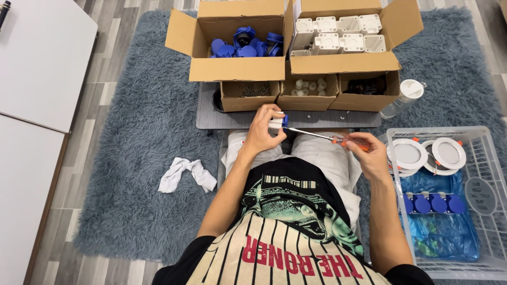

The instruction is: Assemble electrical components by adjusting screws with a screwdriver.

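My left hand (262, 129) grips a small white and blue socket part (278, 122) just above my lap. My right hand (369, 153) holds a screwdriver (338, 140) by its orange handle. The metal shaft runs left and its tip meets the blue side of the part. Both hands hover in front of a low grey table (211, 119).
On the table stand a box of blue caps (245, 45), a box of white housings (338, 34) and three small boxes (306, 92) of screws and small parts. A white crate (494, 174) at right holds round white lamps and finished blue-lidded sockets. A clear bottle (404, 97), a white cloth (187, 174) on the rug.
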